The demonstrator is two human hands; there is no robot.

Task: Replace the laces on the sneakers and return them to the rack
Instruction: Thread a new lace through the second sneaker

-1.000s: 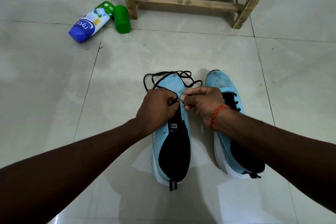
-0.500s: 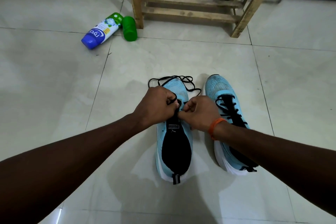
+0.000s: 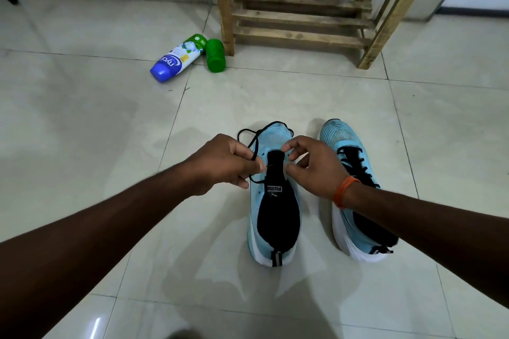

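Two light blue sneakers stand side by side on the tiled floor, toes pointing away from me. The left sneaker [image 3: 272, 231] has a black tongue and a loose black lace [image 3: 249, 133] looping over its toe. My left hand [image 3: 225, 164] pinches that lace at the shoe's left eyelet edge. My right hand [image 3: 314, 165] hovers over the right eyelet edge, thumb and forefinger curled near the tongue's top; whether it holds lace I cannot tell. The right sneaker [image 3: 355, 173] is laced in black, partly hidden behind my right forearm.
A wooden shoe rack [image 3: 300, 19] stands against the wall beyond the shoes. A blue-capped white bottle [image 3: 177, 60] and a green cylinder [image 3: 215, 55] lie on the floor by the rack's left leg.
My hands have drawn apart, uncovering the tongue of the left sneaker. The left hand now pulls the lace out to the left. The view has tilted up, showing more of the rack.
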